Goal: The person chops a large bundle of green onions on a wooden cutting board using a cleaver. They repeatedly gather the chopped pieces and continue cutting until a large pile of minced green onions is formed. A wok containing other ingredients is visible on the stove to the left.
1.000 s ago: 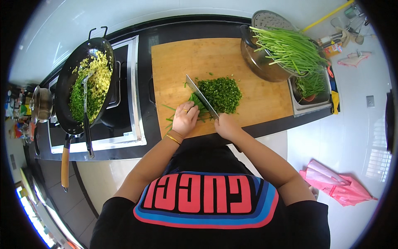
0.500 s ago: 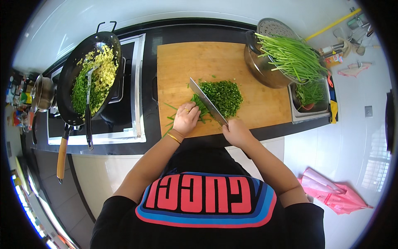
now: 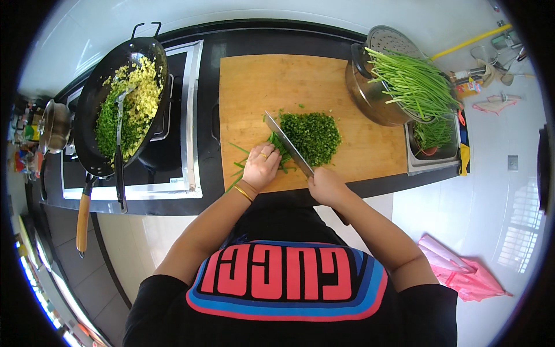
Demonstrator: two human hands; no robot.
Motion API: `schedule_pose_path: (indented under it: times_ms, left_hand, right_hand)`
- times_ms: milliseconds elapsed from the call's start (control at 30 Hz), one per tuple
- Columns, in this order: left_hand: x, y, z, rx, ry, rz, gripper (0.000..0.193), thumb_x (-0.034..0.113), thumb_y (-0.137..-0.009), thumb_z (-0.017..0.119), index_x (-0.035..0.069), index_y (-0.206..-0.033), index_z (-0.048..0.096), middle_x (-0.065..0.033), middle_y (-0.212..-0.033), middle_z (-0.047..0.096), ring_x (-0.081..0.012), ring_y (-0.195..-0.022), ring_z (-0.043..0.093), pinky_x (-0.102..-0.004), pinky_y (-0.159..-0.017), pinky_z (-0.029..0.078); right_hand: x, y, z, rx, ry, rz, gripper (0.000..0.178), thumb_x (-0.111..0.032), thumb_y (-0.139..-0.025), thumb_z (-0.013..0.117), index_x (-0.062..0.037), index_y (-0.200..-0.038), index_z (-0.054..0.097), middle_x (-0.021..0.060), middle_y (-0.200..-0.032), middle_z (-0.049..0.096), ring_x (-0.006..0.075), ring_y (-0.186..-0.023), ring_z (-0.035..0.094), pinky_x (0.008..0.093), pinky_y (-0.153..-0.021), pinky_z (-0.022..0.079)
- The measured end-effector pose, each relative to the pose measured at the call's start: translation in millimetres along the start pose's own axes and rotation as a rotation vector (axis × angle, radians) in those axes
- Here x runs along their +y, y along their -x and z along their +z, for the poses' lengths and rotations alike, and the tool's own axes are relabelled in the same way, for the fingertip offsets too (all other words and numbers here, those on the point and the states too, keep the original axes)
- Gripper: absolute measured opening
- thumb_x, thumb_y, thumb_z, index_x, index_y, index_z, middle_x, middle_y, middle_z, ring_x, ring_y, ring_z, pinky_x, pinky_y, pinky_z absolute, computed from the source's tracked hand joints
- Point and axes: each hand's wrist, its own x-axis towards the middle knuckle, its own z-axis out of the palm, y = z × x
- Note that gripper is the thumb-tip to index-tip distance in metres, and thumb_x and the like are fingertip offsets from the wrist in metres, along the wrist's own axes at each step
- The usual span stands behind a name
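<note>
On a wooden cutting board [image 3: 260,75] my left hand [image 3: 261,168] is closed over a bunch of chives [image 3: 275,141], fingertips curled close to the blade. Some loose stalks stick out to the left from under it. My right hand [image 3: 327,186] is wrapped around the handle of a knife [image 3: 289,144], whose wide blade slants across the cut end of the bunch. Against the blade's right side lies a pile of finely chopped chives [image 3: 312,139]. A few green bits are scattered past the pile.
A black wok [image 3: 87,115] with chopped greens, yellow scrambled egg and a spatula [image 3: 119,150] sits on the stove at left. Right of the board, a steel pot [image 3: 370,95] carries long uncut chives [image 3: 410,84]. Beyond it is a sink [image 3: 411,162] holding more greens.
The view has shifted slightly. Both hands keep their grip, and the knife stays at nearly the same spot beside the bunch.
</note>
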Motion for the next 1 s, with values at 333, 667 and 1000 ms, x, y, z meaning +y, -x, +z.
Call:
schedule_pose_path:
  times_ms: [333,667,1000]
  left_hand:
    - [-1,-2,1,0.019,-0.019,0.018,0.016,0.006,-0.074,0.066,0.000,-0.088,0.061,-0.0134,-0.092,0.060,-0.0312,-0.091,0.058,-0.0411,-0.079,0.048]
    - [0,-2,0,0.030,0.006,0.028,0.017,0.002,-0.072,0.068,-0.002,-0.088,0.063,-0.0150,-0.092,0.060,-0.0328,-0.089,0.059,-0.0414,-0.077,0.048]
    - [-2,0,1,0.019,-0.017,0.022,0.016,0.007,-0.074,0.067,0.003,-0.089,0.063,-0.0129,-0.094,0.060,-0.0311,-0.092,0.059,-0.0406,-0.078,0.048]
  right_hand:
    - [14,-19,17,0.034,0.017,-0.090,0.018,-0.012,-0.077,0.057,0.0055,-0.074,0.058,0.0284,-0.074,0.060,0.0436,-0.072,0.061,0.0492,-0.067,0.049]
    - [1,-53,37,0.216,-0.051,-0.188,0.021,-0.012,-0.080,0.054,0.0059,-0.071,0.060,0.0285,-0.071,0.060,0.0429,-0.071,0.061,0.0492,-0.067,0.049]
    - [18,-58,29,0.185,-0.287,-0.083,0.025,-0.020,-0.081,0.057,0.0048,-0.077,0.060,0.0244,-0.069,0.061,0.0412,-0.071,0.062,0.0464,-0.067,0.050]
